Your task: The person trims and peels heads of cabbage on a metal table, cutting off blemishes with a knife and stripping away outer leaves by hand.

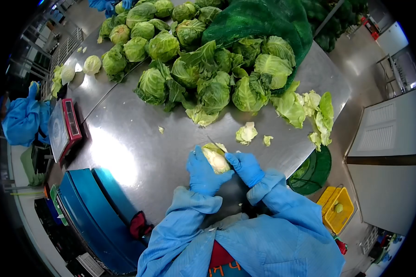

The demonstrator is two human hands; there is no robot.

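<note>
My left hand [204,173], in a blue glove, is wrapped round a small pale cabbage [216,161] from its left and lower side. Closed on a knife, my right hand [246,167] is at the cabbage's right side. The thin knife blade [213,142] points up and left across the top of the cabbage; its handle is hidden in the glove. Beyond my hands lie a cut leaf piece [246,133] and a smaller scrap [268,140]. Several green cabbages [212,94] are heaped farther back on the metal table [171,143].
A green mesh sack [263,23] lies behind the heap. Loose leaves [305,108] hang over the right edge above a green basket [314,171]. A yellow crate [338,210] stands on the floor. At left are a scale [65,127], blue bins [94,217] and another person's blue sleeve [25,117].
</note>
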